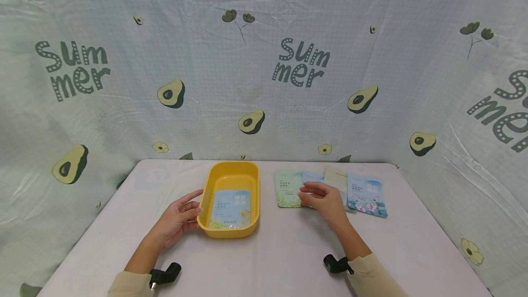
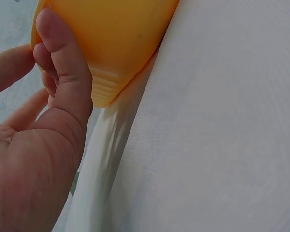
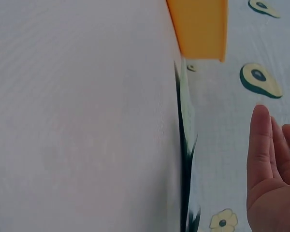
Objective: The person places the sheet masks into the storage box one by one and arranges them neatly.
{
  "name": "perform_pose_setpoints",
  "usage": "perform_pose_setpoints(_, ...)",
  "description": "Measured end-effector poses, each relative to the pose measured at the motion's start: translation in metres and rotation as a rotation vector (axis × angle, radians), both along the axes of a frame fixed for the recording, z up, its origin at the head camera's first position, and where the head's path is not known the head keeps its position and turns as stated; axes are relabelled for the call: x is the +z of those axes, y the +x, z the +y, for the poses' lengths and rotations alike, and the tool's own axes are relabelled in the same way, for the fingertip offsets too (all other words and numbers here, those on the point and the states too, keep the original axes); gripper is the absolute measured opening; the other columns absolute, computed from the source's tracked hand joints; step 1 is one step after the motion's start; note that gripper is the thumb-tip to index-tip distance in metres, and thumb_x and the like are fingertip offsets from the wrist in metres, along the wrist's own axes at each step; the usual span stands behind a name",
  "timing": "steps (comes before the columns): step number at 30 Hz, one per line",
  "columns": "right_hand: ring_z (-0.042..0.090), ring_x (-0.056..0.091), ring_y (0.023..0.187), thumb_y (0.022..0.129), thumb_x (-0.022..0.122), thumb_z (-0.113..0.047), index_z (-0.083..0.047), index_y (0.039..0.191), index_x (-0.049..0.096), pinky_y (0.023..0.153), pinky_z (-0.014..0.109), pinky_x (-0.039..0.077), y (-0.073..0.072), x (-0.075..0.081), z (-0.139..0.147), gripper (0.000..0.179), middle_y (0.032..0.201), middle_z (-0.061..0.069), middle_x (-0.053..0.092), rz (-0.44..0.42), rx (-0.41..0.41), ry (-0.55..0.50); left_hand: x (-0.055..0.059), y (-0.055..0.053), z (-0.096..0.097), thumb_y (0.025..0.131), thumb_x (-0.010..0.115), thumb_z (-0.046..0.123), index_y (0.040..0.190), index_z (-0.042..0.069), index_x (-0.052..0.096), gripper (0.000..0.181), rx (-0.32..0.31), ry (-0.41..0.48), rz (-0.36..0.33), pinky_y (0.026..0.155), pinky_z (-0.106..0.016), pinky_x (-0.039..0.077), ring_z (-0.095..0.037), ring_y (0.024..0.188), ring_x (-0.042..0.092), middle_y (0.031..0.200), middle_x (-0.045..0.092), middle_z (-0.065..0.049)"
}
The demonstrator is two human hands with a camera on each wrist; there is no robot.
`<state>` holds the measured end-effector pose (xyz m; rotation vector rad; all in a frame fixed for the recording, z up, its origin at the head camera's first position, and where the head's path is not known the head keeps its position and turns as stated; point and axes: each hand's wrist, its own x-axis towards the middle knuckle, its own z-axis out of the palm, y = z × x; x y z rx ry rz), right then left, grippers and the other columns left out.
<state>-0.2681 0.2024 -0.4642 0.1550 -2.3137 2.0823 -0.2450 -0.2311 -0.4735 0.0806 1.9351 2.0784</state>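
A yellow plastic tray [image 1: 235,233] stands on the table, left of the middle. Inside it lies a light blue sachet [image 1: 228,207], like a face mask packet. My left hand [image 1: 179,219] pinches the tray's left rim between thumb and fingers; the left wrist view shows the thumb against the tray wall [image 2: 121,43]. My right hand [image 1: 326,200], its fingers loosely bent and holding nothing, hovers over several similar sachets. Among them are a green one [image 1: 288,187], a blue one [image 1: 312,177] partly hidden by the hand, a beige one [image 1: 335,178] and a blue floral one [image 1: 367,195].
Behind the pale table [image 1: 288,260] hangs a light curtain [image 1: 206,72] printed with avocados and lettering; it also covers both sides. Each wrist carries a small black camera mount, the left one [image 1: 166,274] and the right one [image 1: 336,264].
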Motion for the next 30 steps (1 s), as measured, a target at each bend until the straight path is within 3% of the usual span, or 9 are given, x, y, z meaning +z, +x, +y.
perform_pose_setpoints(8,0.016,0.077,0.096,0.09,0.08,-0.025,0.0,0.134,0.063,0.083,0.027,0.062,0.007,-0.001,0.04,0.053,0.125,0.021,0.07,0.059,-0.087,0.054,0.001,0.0,0.001,0.1,0.064,0.008,0.163,0.009,0.023,0.075,0.004,0.002,-0.015,0.077,-0.028,0.063,-0.015,0.084,0.068,0.108,0.062,-0.001)
perform_pose_setpoints(17,0.005,0.075,0.09,0.091,0.079,-0.025,0.001,0.131,0.064,0.081,0.018,0.06,0.011,0.0,0.077,0.05,0.111,-0.001,0.078,0.147,-0.205,0.093,0.001,0.002,0.001,0.1,0.063,0.006,0.163,0.008,0.022,0.075,0.01,0.043,-0.02,0.076,-0.027,0.062,-0.014,0.082,0.069,0.104,0.064,0.002)
perform_pose_setpoints(24,0.005,0.075,0.088,0.092,0.078,-0.024,0.004,0.131,0.063,0.078,0.015,0.059,0.014,0.001,0.101,0.05,0.101,-0.018,0.075,0.149,-0.254,0.126,-0.002,0.002,0.001,0.099,0.064,0.007,0.163,0.009,0.023,0.076,0.01,0.056,-0.024,0.075,-0.027,0.062,-0.014,0.082,0.069,0.104,0.065,0.003)
perform_pose_setpoints(30,0.001,0.073,0.091,0.093,0.075,-0.037,-0.002,0.135,0.063,0.082,0.008,0.054,0.012,0.0,0.122,0.056,0.097,-0.027,0.07,0.101,-0.337,0.204,-0.001,0.003,0.0,0.1,0.064,0.007,0.163,0.009,0.023,0.075,0.015,0.056,-0.021,0.076,-0.028,0.062,-0.014,0.082,0.07,0.104,0.065,0.002)
